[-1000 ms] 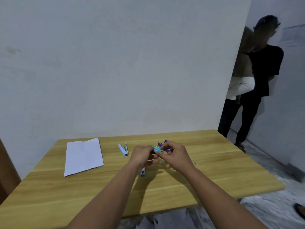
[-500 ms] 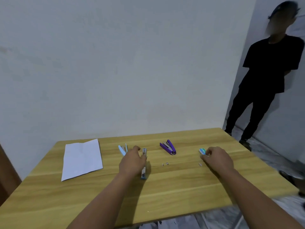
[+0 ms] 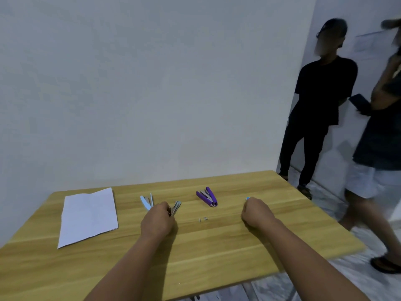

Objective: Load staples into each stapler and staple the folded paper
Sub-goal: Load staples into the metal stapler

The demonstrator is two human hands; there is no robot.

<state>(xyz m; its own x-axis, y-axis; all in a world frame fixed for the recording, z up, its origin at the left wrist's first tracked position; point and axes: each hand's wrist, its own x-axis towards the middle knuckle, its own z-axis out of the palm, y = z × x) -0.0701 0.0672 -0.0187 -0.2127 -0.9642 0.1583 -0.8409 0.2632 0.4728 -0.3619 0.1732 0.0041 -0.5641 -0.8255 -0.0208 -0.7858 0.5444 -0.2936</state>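
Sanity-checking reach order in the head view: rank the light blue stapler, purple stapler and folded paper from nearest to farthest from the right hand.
From the right hand:
1. Purple stapler, to its left, toward the table's far edge.
2. Light blue stapler, further left, just beyond the left hand.
3. Folded paper, at the table's left end.

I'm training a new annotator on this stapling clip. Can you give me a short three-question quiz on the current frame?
1. True or false: the purple stapler lies open on the wooden table.
2. Which hand grips the grey stapler? A) left hand B) right hand
3. Fill in: the white folded paper lies to the ___ of the light blue stapler.

Key: 1 true; 2 A; 3 left.
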